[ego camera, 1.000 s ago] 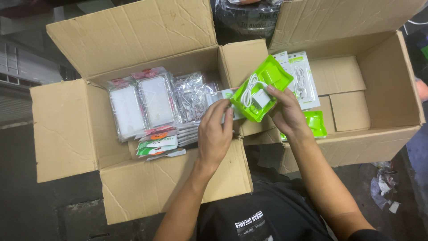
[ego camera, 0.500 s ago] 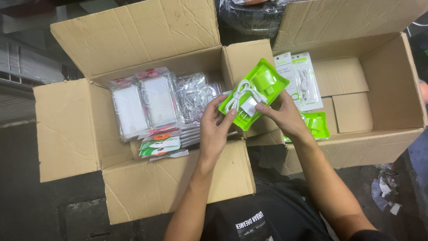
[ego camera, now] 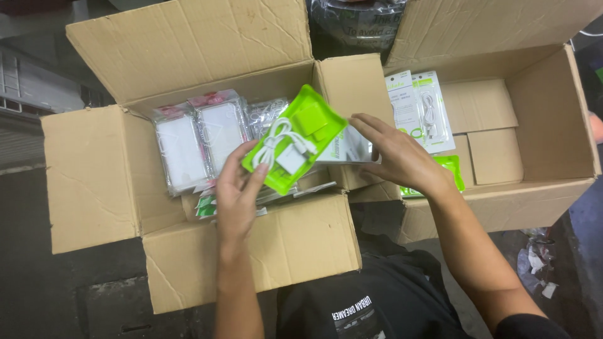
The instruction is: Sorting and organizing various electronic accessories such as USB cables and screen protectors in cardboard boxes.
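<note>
Fingertips of the left hand [ego camera: 237, 191] press the lower left edge of a green tray [ego camera: 294, 139], fingers spread and bent against it, thumb alongside. The fingers of the right hand [ego camera: 396, 157] are extended and slightly fanned, closed on a clear plastic cover [ego camera: 347, 147] at the tray's right edge. The tray sits tilted at the centre of the frame, above the gap between 2 cartons, and carries a coiled white cable [ego camera: 276, 143] and a white plug [ego camera: 290, 161]. Behind the left hand, the left cardboard box [ego camera: 188, 56] holds upright white packs [ego camera: 200, 141] in clear wrap with pink tops, and flat packets lie beneath them. At the right of the frame, the right cardboard box [ego camera: 540, 125] holds 2 white-and-green carded cable packs [ego camera: 418, 107], plain brown inner cartons [ego camera: 487, 132] and another green tray [ego camera: 453, 169] partly hidden by the right wrist. A bundle of clear plastic film [ego camera: 358, 19] lies at top centre.
</note>
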